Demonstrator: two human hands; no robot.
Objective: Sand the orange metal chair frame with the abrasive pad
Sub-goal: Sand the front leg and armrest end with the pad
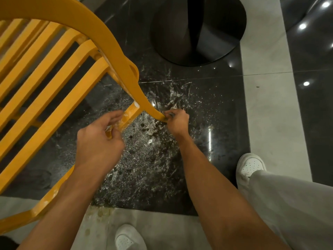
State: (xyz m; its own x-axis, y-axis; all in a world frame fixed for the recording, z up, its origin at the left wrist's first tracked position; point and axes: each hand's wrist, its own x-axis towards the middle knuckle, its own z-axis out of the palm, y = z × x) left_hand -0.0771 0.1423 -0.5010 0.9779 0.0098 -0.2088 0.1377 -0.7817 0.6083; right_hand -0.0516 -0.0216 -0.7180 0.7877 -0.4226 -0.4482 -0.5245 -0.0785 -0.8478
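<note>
Fingers (115, 115) of the left hand (99, 141) curl round a dust-whitened crossbar (130, 112) of the orange chair frame (54, 98). Just right of it, the right hand (177, 122) pinches a dark, mostly hidden abrasive pad (171, 115) against the leg (144, 103) end, over the dust-speckled black floor (149, 159).

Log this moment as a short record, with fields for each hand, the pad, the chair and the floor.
left hand: grips a cross rail of the chair frame
right hand: pinches the abrasive pad against the end of a curved leg
abrasive pad: dark, mostly hidden by the fingers
chair frame: orange, slatted, white smears on the rail near the hands
floor: dark glossy tile, white dust under the work spot
table base: black, round, beyond the chair
</note>
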